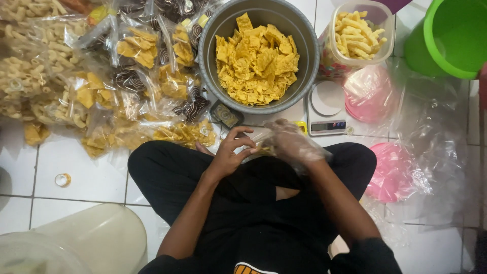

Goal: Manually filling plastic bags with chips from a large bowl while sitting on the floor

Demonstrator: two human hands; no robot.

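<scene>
You are sitting cross-legged on the white tiled floor (76,167), with everything spread in an arc ahead of you so each thing is lying within arm's reach. The heap of filled snack bags (101,76) is piling up to your left, out of the way of your hands. Straight ahead, the big grey basin (210,61) of yellow square chips (256,61) is standing closest to your knees, handy for scooping. The green bucket (451,35) is sitting at the far right corner, and the clear tub of yellow sticks (360,33) is standing just beside the basin. The small white digital scale (327,109) is lying just in front of the basin, between it and your hands, so a bag can go straight onto it.

Your right hand (291,142), wearing a thin clear plastic glove to keep the food clean, is curling loosely around a small clear bag with chips (265,148) above your lap. Your left hand (231,152) is bare, its fingers (242,133) bent and pinching at the bag's near edge.
</scene>
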